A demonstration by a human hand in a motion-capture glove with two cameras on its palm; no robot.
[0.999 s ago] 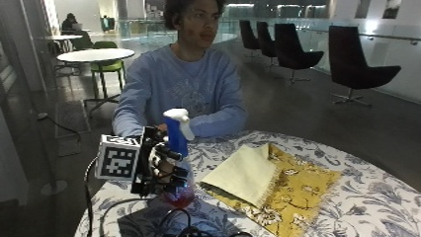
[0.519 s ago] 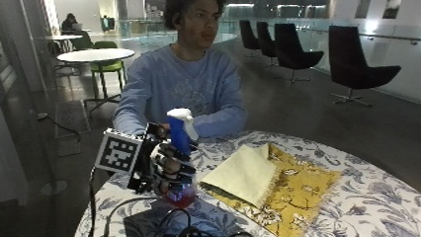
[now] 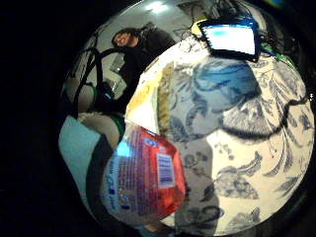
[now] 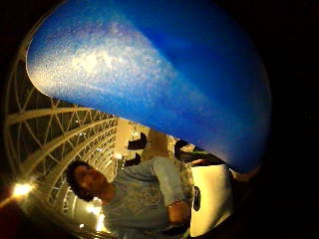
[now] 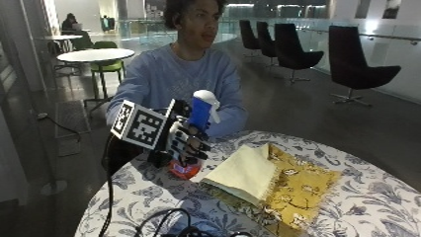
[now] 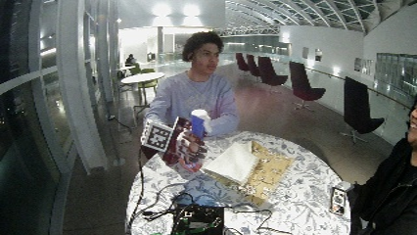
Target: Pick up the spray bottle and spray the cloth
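Note:
The spray bottle (image 5: pixel 199 111) has a white head, a blue neck and a red base. My gloved right hand (image 5: pixel 187 143) grips it around the middle and holds it upright near the table's left edge, the base just above the tabletop. The little finger side palm view shows the red labelled base (image 3: pixel 143 177); the blue neck (image 4: pixel 164 84) fills the thumb side view. A folded pale yellow cloth (image 5: pixel 243 172) lies right of the bottle on a golden patterned cloth (image 5: pixel 299 190). In the wide view the bottle (image 6: pixel 197 122) stands beside the cloth (image 6: pixel 233 159).
The round table (image 5: pixel 368 202) has a blue floral covering. Black cables (image 5: pixel 164 222) loop over its near edge. A dark device (image 6: pixel 196 218) sits at the front and a phone (image 6: pixel 337 199) near the right rim.
The hand has raised the spray bottle and carried it slightly right, toward the cloth. The cloths have not moved.

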